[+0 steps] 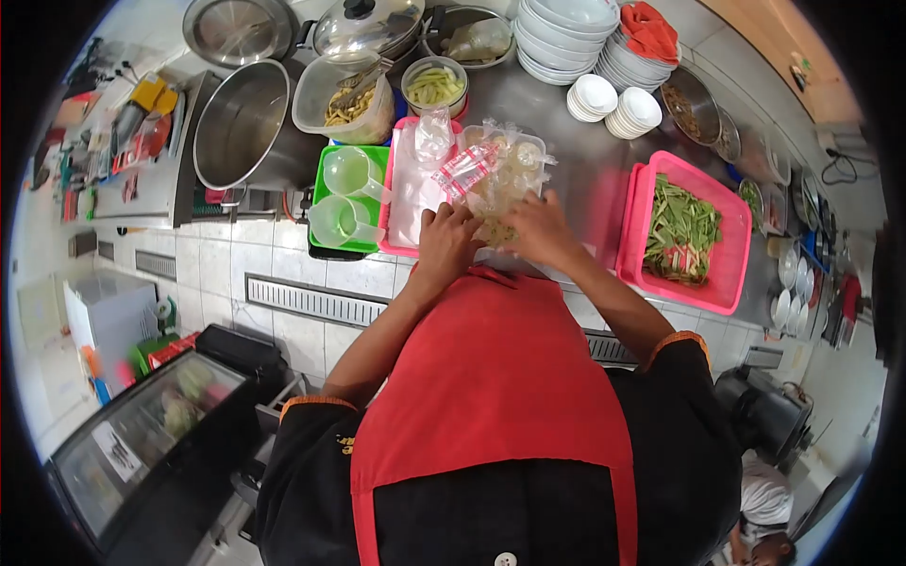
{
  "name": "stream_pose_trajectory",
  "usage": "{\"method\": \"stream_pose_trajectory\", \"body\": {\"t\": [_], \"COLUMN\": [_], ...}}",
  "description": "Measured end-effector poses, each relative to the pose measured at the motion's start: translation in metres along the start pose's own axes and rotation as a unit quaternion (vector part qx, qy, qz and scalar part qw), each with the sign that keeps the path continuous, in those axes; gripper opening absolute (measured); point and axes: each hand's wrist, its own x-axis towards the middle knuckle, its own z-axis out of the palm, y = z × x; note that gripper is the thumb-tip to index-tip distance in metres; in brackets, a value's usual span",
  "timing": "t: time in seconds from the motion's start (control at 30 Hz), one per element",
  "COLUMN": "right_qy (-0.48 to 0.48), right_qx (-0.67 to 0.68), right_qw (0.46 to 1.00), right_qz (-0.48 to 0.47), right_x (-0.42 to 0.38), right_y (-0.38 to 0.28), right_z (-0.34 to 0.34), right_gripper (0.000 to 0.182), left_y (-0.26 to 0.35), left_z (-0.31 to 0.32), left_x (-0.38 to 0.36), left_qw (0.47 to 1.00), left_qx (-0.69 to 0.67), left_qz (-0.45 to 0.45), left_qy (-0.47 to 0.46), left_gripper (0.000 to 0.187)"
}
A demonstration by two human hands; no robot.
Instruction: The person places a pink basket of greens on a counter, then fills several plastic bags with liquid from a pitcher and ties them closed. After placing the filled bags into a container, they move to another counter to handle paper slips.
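My left hand (450, 243) is closed, its bent fingers at the left side of a small clear plastic bag (494, 231) with pale yellowish contents. From the other side my right hand (540, 229) curls its fingers onto the same bag; the fingertips are partly hidden. Just beyond the hands stands a clear plastic container (545, 160) filled with several small knotted bags (517, 170). A red-and-white printed plastic packet (464, 172) lies across its left edge, beside a crumpled clear bag (433, 137) on a pink tray (406, 203).
At left, a green tray (322, 189) holds two clear measuring jugs (332, 221). A pink basket (738, 241) of cut green vegetables (679, 226) stands right. Behind are a large steel pot (241, 127), a tub of food with tongs (344, 99), and stacked white bowls (563, 38). Another person (766, 495) is at lower right.
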Motion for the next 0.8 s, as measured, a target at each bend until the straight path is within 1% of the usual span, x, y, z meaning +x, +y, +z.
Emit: {"method": "stream_pose_trajectory", "body": {"t": [0.03, 0.07, 0.1, 0.17, 0.2, 0.27, 0.3, 0.37, 0.4, 0.47, 0.5, 0.57, 0.6, 0.63, 0.67, 0.7, 0.73, 0.77, 0.8], "right_qy": [0.005, 0.011, 0.008, 0.056, 0.054, 0.06, 0.061, 0.008, 0.009, 0.026, 0.029, 0.048, 0.046, -0.043, -0.128, -0.122, -0.07, -0.022, -0.024], "right_qx": [0.019, 0.038, 0.039, 0.067, 0.071, 0.045, 0.048, 0.123, 0.126, 0.213, 0.214, 0.139, 0.14, 0.095, 0.047, 0.043, 0.057, 0.074, 0.073], "right_qw": [1.0, 0.999, 0.999, 0.996, 0.996, 0.996, 0.996, 0.984, 0.983, 0.968, 0.967, 0.988, 0.988, 0.993, 0.989, 0.99, 0.991, 0.986, 0.985], "right_qz": [0.002, 0.004, -0.007, -0.014, -0.023, -0.049, -0.053, -0.128, -0.13, -0.133, -0.137, -0.045, -0.047, -0.048, -0.049, -0.052, -0.102, -0.151, -0.154], "right_x": [-0.011, -0.017, -0.023, -0.03, -0.029, -0.022, -0.021, -0.015, -0.015, -0.011, -0.004, 0.01, 0.014, 0.018, 0.023, 0.026, 0.023, 0.02, 0.02], "right_y": [0.012, 0.018, 0.027, 0.042, 0.052, 0.071, 0.074, 0.073, 0.072, 0.07, 0.072, 0.075, 0.07, 0.063, 0.061, 0.065, 0.068, 0.07, 0.073], "right_z": [0.018, 0.017, 0.017, 0.013, 0.017, 0.022, 0.022, 0.023, 0.025, 0.026, 0.028, 0.039, 0.047, 0.054, 0.062, 0.074, 0.087, 0.095, 0.084], "right_gripper": [0.023, 0.024, 0.024, 0.021, 0.021, 0.017, 0.017, 0.012, 0.012, 0.002, 0.002, 0.009, 0.009, 0.012, 0.016, 0.016, 0.017, 0.019, 0.019], "left_y": [-0.001, 0.003, 0.007, 0.015, 0.022, 0.037, 0.04, 0.041, 0.038, 0.032, 0.031, 0.031, 0.032, 0.035, 0.037, 0.037, 0.036, 0.039, 0.041], "left_z": [0.014, 0.018, 0.023, 0.03, 0.035, 0.041, 0.039, 0.03, 0.029, 0.021, 0.015, 0.018, 0.022, 0.029, 0.038, 0.043, 0.048, 0.048, 0.044], "left_x": [0.001, 0.005, 0.008, 0.01, 0.012, 0.022, 0.025, 0.029, 0.023, 0.009, 0.003, 0.002, -0.002, -0.004, -0.002, 0.006, 0.013, 0.016, 0.013], "left_qw": [1.0, 1.0, 0.999, 0.999, 0.999, 0.993, 0.992, 0.994, 0.993, 0.996, 0.994, 0.993, 0.992, 0.992, 0.993, 0.994, 0.995, 0.996, 0.996], "left_qx": [0.003, 0.006, 0.01, 0.012, 0.017, 0.116, 0.12, 0.081, 0.084, -0.017, 0.017, 0.034, 0.046, 0.045, 0.05, 0.058, 0.066, 0.052, 0.052], "left_qz": [0.003, 0.008, -0.002, 0.015, 0.006, -0.022, -0.024, -0.063, -0.065, -0.063, -0.092, -0.102, -0.113, -0.115, -0.097, -0.077, -0.057, -0.067, -0.07], "left_qy": [0.015, 0.03, 0.033, 0.027, 0.027, 0.006, 0.006, -0.041, -0.043, 0.053, 0.048, 0.044, 0.038, 0.039, 0.043, 0.05, 0.055, 0.018, 0.019], "left_gripper": [0.032, 0.031, 0.031, 0.026, 0.026, 0.02, 0.02, 0.016, 0.016, 0.015, 0.016, 0.015, 0.015, 0.015, 0.013, 0.01, 0.009, 0.01, 0.01]}}
